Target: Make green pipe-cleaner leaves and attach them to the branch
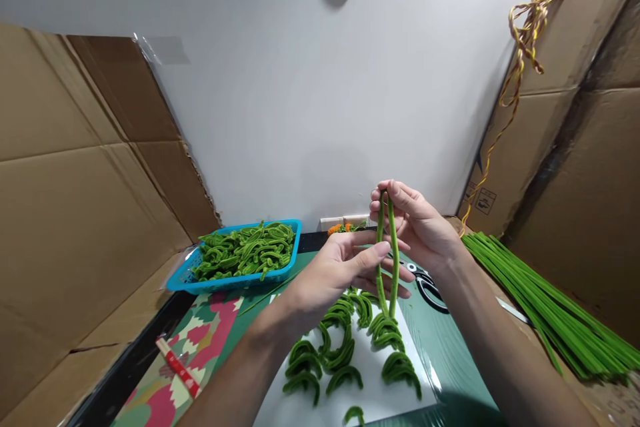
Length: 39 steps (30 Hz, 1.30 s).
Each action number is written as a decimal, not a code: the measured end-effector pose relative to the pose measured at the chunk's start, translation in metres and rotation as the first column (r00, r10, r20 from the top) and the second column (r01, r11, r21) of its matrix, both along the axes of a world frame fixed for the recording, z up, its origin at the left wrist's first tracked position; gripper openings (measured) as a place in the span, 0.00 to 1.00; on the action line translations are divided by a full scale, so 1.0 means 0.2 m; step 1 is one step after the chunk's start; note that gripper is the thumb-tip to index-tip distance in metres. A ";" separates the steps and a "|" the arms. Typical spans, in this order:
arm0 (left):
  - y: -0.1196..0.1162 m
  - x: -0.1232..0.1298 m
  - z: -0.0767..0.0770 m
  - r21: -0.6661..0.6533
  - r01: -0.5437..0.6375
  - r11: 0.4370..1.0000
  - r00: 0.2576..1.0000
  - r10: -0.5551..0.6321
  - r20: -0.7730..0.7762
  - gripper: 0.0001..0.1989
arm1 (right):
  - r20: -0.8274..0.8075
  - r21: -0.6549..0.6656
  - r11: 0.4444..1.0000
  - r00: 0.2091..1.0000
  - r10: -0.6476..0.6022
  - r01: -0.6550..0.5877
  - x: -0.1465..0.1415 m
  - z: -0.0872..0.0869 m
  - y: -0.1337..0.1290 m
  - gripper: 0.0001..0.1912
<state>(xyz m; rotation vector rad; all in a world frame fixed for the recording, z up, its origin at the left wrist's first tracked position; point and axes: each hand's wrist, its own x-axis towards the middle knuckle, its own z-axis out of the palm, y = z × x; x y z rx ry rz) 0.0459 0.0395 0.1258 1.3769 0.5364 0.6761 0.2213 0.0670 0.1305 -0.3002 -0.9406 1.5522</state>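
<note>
Doubled green stem: just right of centre in the frame, upright between both hands, above the white sheet.
Long axis: near vertical in the frame, upper part at the right fingertips, lower part toward the curled pieces.
Look of stem: fuzzy, mid-green, slender; two roughly parallel lengths with a narrow gap between, drawn close together again at the bottom; contact of the lower part with the pieces below impossible to tell.
Right hand: nearer to the top of the stem; narrow, thumb and fingertips pinched on the upper part, partly hiding it.
Left hand: lower and to the left; stem just off the thumb side, toward the right of the frame; thumb tip at the left length, fingers spread behind both lengths; firmness of hold impossible to tell.
Curled green pieces: below the hands, in small clusters of arcs, lower centre.
White sheet: under the curled pieces, on the green counter.
Scissors: black-handled, behind and beside the right wrist.
Straight green stems: in a slanting bundle, lower right.
Blue basket: left of centre, heaped with bent green stems.
Orange-and-green items: small, beyond the left hand, partly hidden.
Cardboard panels: along both sides of the frame.
</note>
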 end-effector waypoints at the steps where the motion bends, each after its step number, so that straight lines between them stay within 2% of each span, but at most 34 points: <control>1: 0.00 0.01 -0.01 -0.011 -0.006 1.000 1.000 0.007 0.028 0.20 | 0.004 -0.001 1.000 1.000 0.010 -0.010 0.00 0.00 0.00 0.15; 8: -0.03 0.11 -0.10 -0.120 0.083 0.989 0.973 -0.055 0.223 0.22 | 0.003 -0.028 0.999 1.000 0.021 -0.021 0.00 -0.03 0.01 0.13; 12: -0.03 0.12 -0.13 -0.102 0.138 0.985 0.945 -0.100 0.313 0.22 | 0.012 -0.016 1.000 1.000 0.000 0.000 0.00 -0.03 0.03 0.15; 15: -0.03 0.12 -0.14 -0.095 0.160 0.983 0.938 -0.121 0.324 0.19 | 0.024 -0.014 1.000 0.999 -0.022 0.022 0.00 -0.03 0.03 0.16; 26: -0.06 0.13 -0.13 -0.066 0.122 0.990 0.955 -0.099 0.281 0.21 | 0.009 0.001 0.998 0.998 -0.064 0.064 -0.02 -0.03 0.04 0.16; 31: -0.06 0.12 -0.12 -0.028 0.139 0.990 0.964 -0.129 0.231 0.19 | 0.017 -0.017 0.997 0.997 -0.074 0.074 -0.02 -0.03 0.04 0.15; 39: -0.06 0.09 -0.07 -0.085 0.147 0.986 0.944 -0.114 0.311 0.17 | 0.052 0.004 0.999 0.998 0.046 -0.046 -0.03 -0.04 0.03 0.19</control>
